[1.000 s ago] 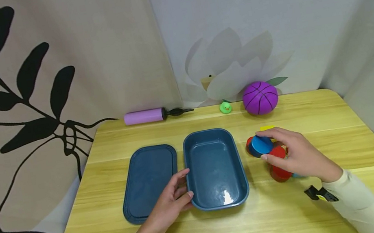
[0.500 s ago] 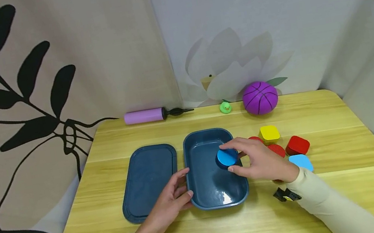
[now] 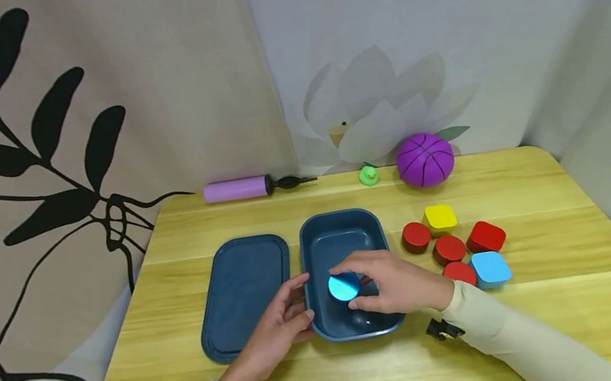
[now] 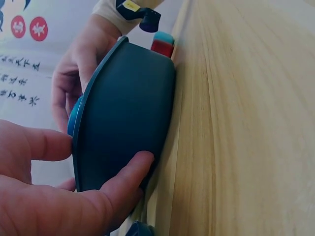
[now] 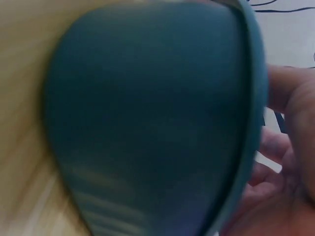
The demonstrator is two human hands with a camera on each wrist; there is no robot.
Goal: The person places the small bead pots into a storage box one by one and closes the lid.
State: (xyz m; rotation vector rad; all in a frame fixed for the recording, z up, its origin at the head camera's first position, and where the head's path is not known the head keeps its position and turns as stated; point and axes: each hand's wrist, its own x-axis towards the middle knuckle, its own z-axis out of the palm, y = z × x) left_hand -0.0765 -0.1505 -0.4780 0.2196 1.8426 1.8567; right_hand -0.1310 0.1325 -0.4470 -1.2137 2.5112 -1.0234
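Note:
My right hand [image 3: 399, 281] pinches a blue round block [image 3: 344, 286] between thumb and fingers. The block is inside the outline of the dark blue box [image 3: 340, 235]; whether it touches the bottom cannot be seen. My left hand [image 3: 274, 322] rests on the box's left side, fingers extended. From the left wrist, one fingertip meets the rim and another lies along the outer wall [image 4: 123, 98]. Beyond the rim, an edge of the blue block [image 4: 75, 117] shows. In the right wrist view the box's wall [image 5: 152, 123] hides the block and much of my right hand [image 5: 285, 162].
Left of the box lies its dark blue lid [image 3: 245, 295]. To the right are several red blocks [image 3: 449, 250], a yellow block [image 3: 440, 220] and a light blue block [image 3: 491, 269]. A purple pump [image 3: 237, 190], green duck [image 3: 368, 175] and purple ball [image 3: 425, 160] line the back edge.
My right hand has carried the blue block left from the group of blocks and over the box, then further left and nearer within it. My left hand stays at the box's side.

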